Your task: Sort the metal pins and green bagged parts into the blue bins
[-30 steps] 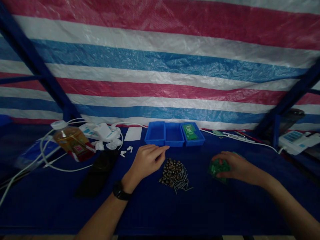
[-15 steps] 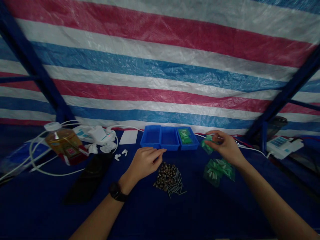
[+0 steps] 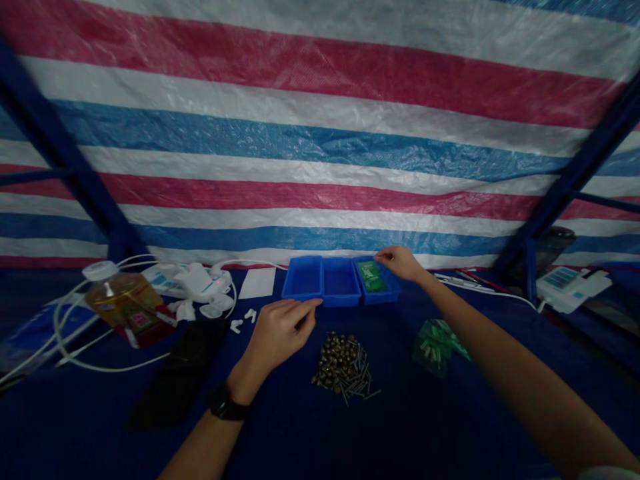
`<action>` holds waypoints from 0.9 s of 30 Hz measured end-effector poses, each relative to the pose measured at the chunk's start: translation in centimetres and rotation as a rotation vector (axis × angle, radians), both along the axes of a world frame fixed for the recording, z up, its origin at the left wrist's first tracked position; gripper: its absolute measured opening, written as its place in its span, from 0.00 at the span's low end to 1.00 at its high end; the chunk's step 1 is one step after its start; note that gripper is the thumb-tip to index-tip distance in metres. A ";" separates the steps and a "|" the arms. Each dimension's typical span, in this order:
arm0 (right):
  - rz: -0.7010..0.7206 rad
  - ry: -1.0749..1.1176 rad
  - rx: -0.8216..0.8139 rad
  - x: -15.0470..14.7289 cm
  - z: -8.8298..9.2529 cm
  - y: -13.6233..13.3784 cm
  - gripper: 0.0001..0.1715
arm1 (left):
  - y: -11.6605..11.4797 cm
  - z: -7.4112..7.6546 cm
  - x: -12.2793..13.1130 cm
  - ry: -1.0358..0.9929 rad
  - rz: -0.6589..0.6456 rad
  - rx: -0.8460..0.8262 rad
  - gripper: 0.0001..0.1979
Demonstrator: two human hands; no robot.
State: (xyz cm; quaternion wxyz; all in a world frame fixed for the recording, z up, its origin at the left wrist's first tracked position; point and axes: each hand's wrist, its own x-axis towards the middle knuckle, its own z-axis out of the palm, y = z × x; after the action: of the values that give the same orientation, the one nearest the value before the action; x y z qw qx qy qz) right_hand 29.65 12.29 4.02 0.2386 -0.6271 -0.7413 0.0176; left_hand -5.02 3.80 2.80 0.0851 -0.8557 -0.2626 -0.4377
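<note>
My left hand [image 3: 284,333], with a dark watch [image 3: 227,403] on its wrist, hovers in front of the left and middle blue trays. Its fingers are curled in, and I see nothing in them. Below and to its right lies a pile of brownish metal nuts or caps [image 3: 334,360] and thin grey screws [image 3: 361,381]. My right hand [image 3: 401,261] is at the back of the right blue tray [image 3: 393,291], fingertips pinched together. Whatever they hold, if anything, is hidden. Green packets [image 3: 371,276] lie in that tray. More small green bags [image 3: 434,348] with white pieces lie below my right forearm.
The left tray [image 3: 303,280] and middle tray [image 3: 341,283] show bare bottoms. On the left are a drink bottle [image 3: 131,303], white cables, earbuds [image 3: 243,320], white paper [image 3: 257,283] and a dark flat object [image 3: 180,373]. Pens [image 3: 463,283] and a white device [image 3: 567,288] lie right.
My right hand has moved left from above the green bags to the right tray. The green bag it held no longer shows in its fingers. My left hand has shifted slightly left.
</note>
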 end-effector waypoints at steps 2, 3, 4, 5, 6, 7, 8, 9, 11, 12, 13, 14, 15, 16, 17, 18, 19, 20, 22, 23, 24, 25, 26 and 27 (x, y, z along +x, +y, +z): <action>-0.021 0.035 0.022 0.5 0.5 -0.1 0.12 | 0.0 0.1 -0.3 -0.011 0.014 -0.007 0.11; -0.044 0.051 0.046 0.6 0.8 -0.2 0.13 | 0.0 0.1 -0.4 -0.012 0.015 -0.008 0.11; -0.071 0.066 0.077 0.7 1.1 -0.3 0.14 | 0.0 0.1 -0.5 -0.009 0.012 -0.008 0.11; -0.099 0.079 0.112 0.7 1.4 -0.4 0.15 | 0.0 0.1 -0.5 -0.002 0.007 -0.009 0.12; -0.121 0.091 0.146 0.6 1.5 -0.6 0.15 | 0.0 0.1 -0.5 0.004 0.003 -0.012 0.12; -0.136 0.100 0.175 0.5 1.6 -0.7 0.15 | 0.0 0.0 -0.5 0.008 -0.001 -0.016 0.12; -0.142 0.103 0.198 0.4 1.5 -0.9 0.15 | -0.1 0.0 -0.4 0.011 -0.004 -0.021 0.12; -0.142 0.101 0.214 0.3 1.3 -1.0 0.15 | -0.1 0.0 -0.4 0.010 -0.006 -0.025 0.12; -0.141 0.081 0.240 0.1 0.5 -1.4 0.14 | -0.2 -0.2 -0.2 0.000 -0.008 -0.029 0.12; -0.146 0.067 0.252 0.0 0.0 -1.6 0.14 | -0.3 -0.3 -0.2 -0.002 -0.011 -0.028 0.11; -0.152 0.053 0.262 0.0 -0.6 -1.8 0.14 | -0.4 -0.3 -0.1 -0.004 -0.015 -0.027 0.11; -0.160 0.042 0.270 -0.1 -1.1 -2.0 0.14 | -0.4 -0.4 -0.1 -0.004 -0.017 -0.027 0.11; -0.170 0.036 0.277 0.0 -1.5 -2.1 0.14 | -0.5 -0.5 -0.1 -0.005 -0.019 -0.027 0.11; -0.185 0.035 0.286 0.1 -1.8 -2.2 0.14 | -0.5 -0.6 -0.1 -0.004 -0.019 -0.031 0.12; -0.205 0.038 0.298 0.2 -1.9 -2.2 0.14 | -0.5 -0.6 -0.1 -0.006 -0.017 -0.034 0.12; -0.226 0.044 0.312 0.4 -1.9 -2.2 0.14 | -0.5 -0.6 -0.1 -0.005 -0.015 -0.039 0.12; -0.249 0.052 0.329 0.6 -1.6 -2.2 0.14 | -0.4 -0.7 -0.1 -0.001 -0.016 -0.042 0.12; -0.267 0.060 0.344 0.8 -1.3 -2.1 0.14 | -0.4 -0.7 -0.1 0.006 -0.017 -0.043 0.12; -0.284 0.075 0.358 1.2 -0.3 -1.9 0.14 | -0.3 -0.7 -0.1 0.017 -0.019 -0.044 0.13; -0.283 0.077 0.350 1.4 0.3 -1.8 0.14 | -0.3 -0.7 -0.1 0.020 -0.020 -0.047 0.13; -0.278 0.065 0.331 1.4 0.7 -1.7 0.14 | -0.2 -0.8 -0.1 0.022 -0.017 -0.054 0.13; -0.272 0.033 0.296 1.4 1.1 -1.6 0.14 | -0.2 -0.8 -0.1 0.020 -0.012 -0.062 0.12; -0.264 -0.016 0.250 1.3 1.4 -1.4 0.14 | -0.2 -0.8 -0.1 0.018 -0.005 -0.069 0.12; -0.256 -0.072 0.203 1.1 1.6 -1.2 0.13 | -0.3 -0.9 -0.1 0.016 0.000 -0.075 0.12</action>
State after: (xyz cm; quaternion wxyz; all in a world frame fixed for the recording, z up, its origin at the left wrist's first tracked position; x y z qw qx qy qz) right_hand 30.78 11.09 5.61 0.2744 -0.6894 -0.6613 -0.1103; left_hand -5.11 3.54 1.95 0.0551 -0.8618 -0.2782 -0.4205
